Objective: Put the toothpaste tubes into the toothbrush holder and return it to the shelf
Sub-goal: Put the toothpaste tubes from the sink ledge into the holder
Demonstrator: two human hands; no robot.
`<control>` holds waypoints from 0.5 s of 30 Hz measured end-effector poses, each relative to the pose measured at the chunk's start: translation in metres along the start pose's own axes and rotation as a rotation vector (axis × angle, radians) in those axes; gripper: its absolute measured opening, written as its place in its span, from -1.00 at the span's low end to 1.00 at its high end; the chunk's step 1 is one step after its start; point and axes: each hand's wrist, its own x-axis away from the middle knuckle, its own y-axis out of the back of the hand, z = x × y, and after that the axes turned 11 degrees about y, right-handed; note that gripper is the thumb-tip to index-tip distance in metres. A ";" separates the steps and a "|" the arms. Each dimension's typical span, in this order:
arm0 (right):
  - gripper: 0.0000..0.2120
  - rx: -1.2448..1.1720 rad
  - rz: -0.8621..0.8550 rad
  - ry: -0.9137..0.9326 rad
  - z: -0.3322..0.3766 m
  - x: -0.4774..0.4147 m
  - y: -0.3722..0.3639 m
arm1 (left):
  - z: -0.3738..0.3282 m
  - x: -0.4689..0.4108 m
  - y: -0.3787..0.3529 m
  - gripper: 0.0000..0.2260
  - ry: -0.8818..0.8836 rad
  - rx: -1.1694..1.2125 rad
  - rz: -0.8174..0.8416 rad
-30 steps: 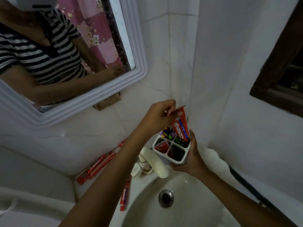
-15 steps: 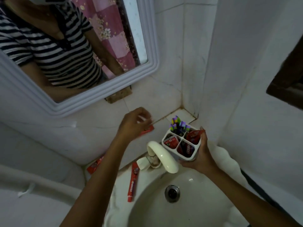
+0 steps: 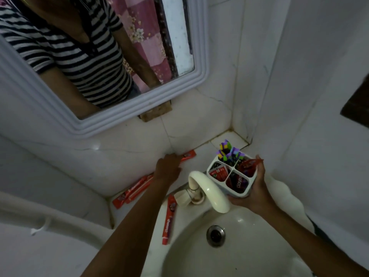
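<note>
Toothbrush holder point(image 3: 232, 177) right of faucet point(image 3: 207, 189)

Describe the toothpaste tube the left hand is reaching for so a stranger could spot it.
Start at the white faucet and go back to the tiled ledge under the mirror. The left hand covers one end of a red toothpaste tube there, the only one lying right of that hand.

Dim, bluish-grey light overall, no hard shadows. Brightest bits: a pale strip in the mirror point(image 3: 177, 33) and a small glare spot on the wall tile point(image 3: 95, 147), well left of the left hand point(image 3: 167, 166) fingers. Soft sheen on the tap point(image 3: 209, 192), just below and left of the right hand point(image 3: 257, 188) fingers. Wide-angle bend: mirror frame & wall lines curve toward edges. Forearms near the bottom edge dark, slightly soft. Detail in the holder point(image 3: 232, 176) murky.
</note>
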 end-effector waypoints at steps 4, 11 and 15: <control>0.30 0.154 -0.028 0.063 0.001 0.003 -0.004 | -0.009 -0.013 -0.010 -0.62 0.001 -0.041 -0.008; 0.36 0.084 -0.117 0.014 0.011 -0.002 -0.010 | -0.007 -0.011 0.003 -0.67 -0.019 0.056 0.065; 0.34 0.082 -0.083 0.020 0.014 -0.001 -0.007 | -0.011 0.013 0.056 -0.72 0.037 0.591 -0.043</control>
